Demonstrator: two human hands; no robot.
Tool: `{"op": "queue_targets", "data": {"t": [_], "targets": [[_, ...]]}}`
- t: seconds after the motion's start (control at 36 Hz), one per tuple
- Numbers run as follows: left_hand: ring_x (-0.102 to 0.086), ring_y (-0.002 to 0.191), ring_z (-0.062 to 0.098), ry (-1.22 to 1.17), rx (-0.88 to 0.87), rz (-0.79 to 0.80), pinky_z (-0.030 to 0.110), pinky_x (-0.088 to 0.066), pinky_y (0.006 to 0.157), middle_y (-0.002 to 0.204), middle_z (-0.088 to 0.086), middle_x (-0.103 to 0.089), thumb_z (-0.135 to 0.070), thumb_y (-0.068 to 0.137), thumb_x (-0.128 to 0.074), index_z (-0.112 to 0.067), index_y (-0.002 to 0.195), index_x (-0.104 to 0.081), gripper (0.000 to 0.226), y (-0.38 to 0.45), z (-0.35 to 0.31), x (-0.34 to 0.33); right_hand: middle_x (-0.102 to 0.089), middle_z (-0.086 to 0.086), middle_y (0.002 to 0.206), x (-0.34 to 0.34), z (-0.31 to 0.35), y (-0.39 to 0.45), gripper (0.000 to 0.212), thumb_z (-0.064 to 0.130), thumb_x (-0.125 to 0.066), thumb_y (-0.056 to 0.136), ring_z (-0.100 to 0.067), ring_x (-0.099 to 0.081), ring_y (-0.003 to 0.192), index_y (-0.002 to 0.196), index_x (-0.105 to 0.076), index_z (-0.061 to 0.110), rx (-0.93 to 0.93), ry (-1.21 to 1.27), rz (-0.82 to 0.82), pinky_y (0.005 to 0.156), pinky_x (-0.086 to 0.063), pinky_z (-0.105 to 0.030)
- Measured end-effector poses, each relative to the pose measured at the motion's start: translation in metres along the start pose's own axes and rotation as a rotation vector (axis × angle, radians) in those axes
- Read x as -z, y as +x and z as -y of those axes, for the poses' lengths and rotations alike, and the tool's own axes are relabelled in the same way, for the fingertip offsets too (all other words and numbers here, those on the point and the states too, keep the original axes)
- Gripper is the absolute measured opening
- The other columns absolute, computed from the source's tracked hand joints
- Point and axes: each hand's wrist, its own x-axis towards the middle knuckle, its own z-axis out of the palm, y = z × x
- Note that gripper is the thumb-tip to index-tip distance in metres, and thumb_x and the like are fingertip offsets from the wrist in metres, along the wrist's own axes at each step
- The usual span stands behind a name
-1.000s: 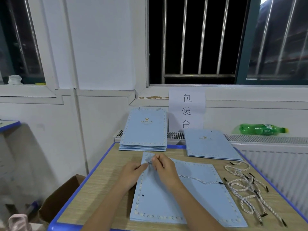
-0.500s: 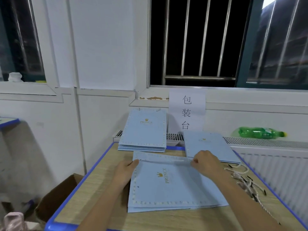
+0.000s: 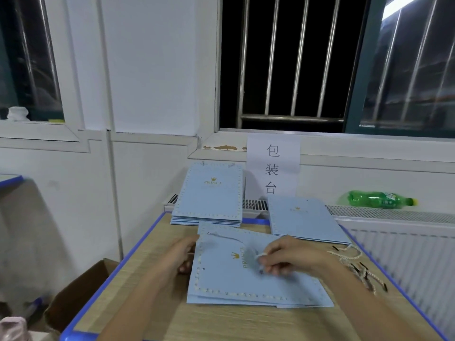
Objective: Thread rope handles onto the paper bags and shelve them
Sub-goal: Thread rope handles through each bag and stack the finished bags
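- My left hand [image 3: 181, 254] grips the left edge of the top paper bag [image 3: 229, 276] lying flat on the table [image 3: 152, 242]
- My right hand [image 3: 285, 254] pinches the rope end [image 3: 260, 254] above the bag's middle
- Spare ropes [image 3: 357, 267] lie right of the bag

Two bare forearms reaching forward from the lower edge, left hand [image 3: 181, 253] low and flat with fingers tucked under something, right hand [image 3: 290, 254] palm down, fingertips [image 3: 264, 260] curled together in a pinch, blurred.
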Motion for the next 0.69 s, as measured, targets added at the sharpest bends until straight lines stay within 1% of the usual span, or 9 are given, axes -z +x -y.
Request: {"op": "queue_targets", "data": {"t": [0.03,0.08,0.14,0.19,0.33,0.44,0.5,0.61,0.69], "targets": [[-0.034,0.033,0.008,0.006,0.009,0.083,0.017,-0.021,0.035,0.051,-0.002,-0.053,-0.032,0.084,-0.060,-0.012,0.096,-0.062,0.023,-0.003,-0.002,0.003,-0.071,-0.001,0.073,-0.012,0.001,0.002,0.008,0.013,-0.066,0.087,-0.005,-0.063,0.061,0.082,-0.070,0.008,0.023,0.067,0.048,0.053,-0.045,-0.014],[-0.039,0.044,0.010,0.042,-0.048,0.287,0.019,-0.023,0.040,0.069,0.000,-0.062,-0.028,0.066,-0.063,-0.030,0.121,-0.054,0.055,-0.008,-0.003,0.012,-0.071,-0.002,0.073,-0.038,0.001,0.009,0.008,0.007,-0.063,0.089,-0.007,-0.064,0.062,0.086,-0.070,0.007,0.062,0.199,0.109,0.053,-0.045,-0.014],[-0.047,0.059,0.013,0.096,-0.124,0.445,0.021,-0.028,0.045,0.096,0.008,-0.065,-0.021,0.060,-0.066,-0.040,0.133,-0.041,0.079,-0.014,0.001,0.018,-0.070,-0.003,0.072,-0.059,0.002,0.018,0.012,0.005,-0.060,0.090,-0.007,-0.063,0.060,0.091,-0.071,0.007,0.091,0.318,0.107,0.051,-0.045,-0.014],[-0.054,0.075,0.014,0.162,-0.166,0.479,0.020,-0.031,0.047,0.112,0.006,-0.065,-0.012,0.063,-0.067,-0.037,0.136,-0.034,0.084,-0.015,0.004,0.020,-0.071,-0.004,0.074,-0.073,0.004,0.026,0.015,0.004,-0.057,0.091,-0.007,-0.064,0.060,0.092,-0.072,0.008,0.111,0.444,0.077,0.053,-0.047,-0.015],[-0.054,0.068,0.009,0.117,-0.173,0.371,0.018,-0.032,0.047,0.104,0.005,-0.069,-0.008,0.065,-0.067,-0.029,0.133,-0.042,0.075,-0.015,0.008,0.014,-0.069,-0.006,0.076,-0.081,0.008,0.038,0.013,0.001,-0.058,0.090,-0.008,-0.064,0.062,0.084,-0.069,0.007,0.158,0.643,-0.034,0.054,-0.048,-0.016],[-0.044,0.057,0.012,0.159,-0.144,0.254,0.020,-0.034,0.050,0.098,0.011,-0.072,-0.018,0.065,-0.071,-0.036,0.128,-0.048,0.070,-0.011,0.013,0.015,-0.060,-0.001,0.063,-0.080,0.006,0.042,0.016,-0.004,-0.067,0.081,-0.009,-0.053,0.055,0.072,-0.063,0.009,0.178,0.548,-0.136,0.049,-0.039,-0.019],[-0.043,0.054,0.012,0.177,-0.140,0.222,0.021,-0.034,0.051,0.093,0.010,-0.072,-0.019,0.066,-0.072,-0.037,0.126,-0.051,0.066,-0.010,0.013,0.015,-0.055,0.000,0.060,-0.082,0.006,0.044,0.014,-0.001,-0.066,0.082,-0.009,-0.048,0.053,0.075,-0.065,0.011,0.168,0.475,-0.181,0.048,-0.037,-0.019],[-0.040,0.046,0.009,0.225,-0.145,0.179,0.019,-0.031,0.046,0.074,0.004,-0.066,-0.008,0.081,-0.067,-0.022,0.112,-0.065,0.034,-0.013,0.011,0.012,-0.057,0.004,0.061,-0.088,0.004,0.046,0.023,0.007,-0.053,0.093,-0.007,-0.046,0.052,0.088,-0.074,0.016,0.154,0.342,-0.218,0.049,-0.037,-0.018],[-0.039,0.042,0.009,0.259,-0.153,0.162,0.019,-0.026,0.043,0.064,0.001,-0.063,-0.009,0.085,-0.064,-0.010,0.099,-0.070,0.015,-0.014,0.010,0.010,-0.061,0.003,0.067,-0.086,0.003,0.044,0.026,0.006,-0.050,0.095,-0.006,-0.049,0.055,0.091,-0.074,0.015,0.160,0.385,-0.193,0.049,-0.038,-0.017]]}}
